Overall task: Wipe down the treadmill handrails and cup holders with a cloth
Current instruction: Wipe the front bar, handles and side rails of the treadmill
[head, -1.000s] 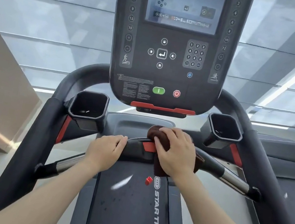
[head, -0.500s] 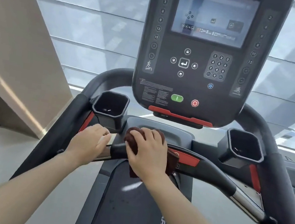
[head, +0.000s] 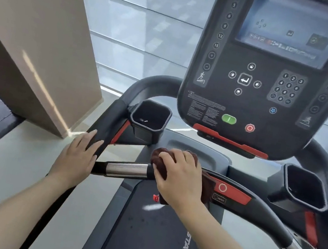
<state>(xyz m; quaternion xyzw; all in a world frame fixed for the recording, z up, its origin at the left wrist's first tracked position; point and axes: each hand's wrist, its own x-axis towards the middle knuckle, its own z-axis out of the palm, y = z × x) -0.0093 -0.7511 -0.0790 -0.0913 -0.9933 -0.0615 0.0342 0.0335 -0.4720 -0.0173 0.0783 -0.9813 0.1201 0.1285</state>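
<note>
Head view, only camera. The person stands on the black treadmill belt [head: 154,231] facing the dark console panel with lit screen [head: 275,77].

Right hand [head: 180,179]: fingers [head: 174,158] curled shut over a bunched dark brown cloth [head: 159,160], pressing it onto the black front crossbar handrail [head: 263,215]. The cloth wraps the bar where the black grip meets the shiny silver metal sensor sleeve [head: 127,169]; a flap hangs below the bar, under the palm. Just beyond the knuckles, toward the little-finger side, sits the red strip with a white ring [head: 232,193] on the bar.

Left hand [head: 75,159]: fingers [head: 91,140] extended, loosely spread, lying flat on the black padded left side handrail [head: 106,127]. Not wrapped round it as far as can be seen; thumb side hidden. The silver sleeve's outer end meets the rail beside this hand's little-finger edge.

Ahead of the left fingertips: black octagonal left cup holder [head: 150,120], a small pale glint inside. Well off past the right hand: matching black right cup holder [head: 303,191]. Neither hand touches either holder.

A beige angled wall block [head: 32,37] stands outboard of the left hand.
</note>
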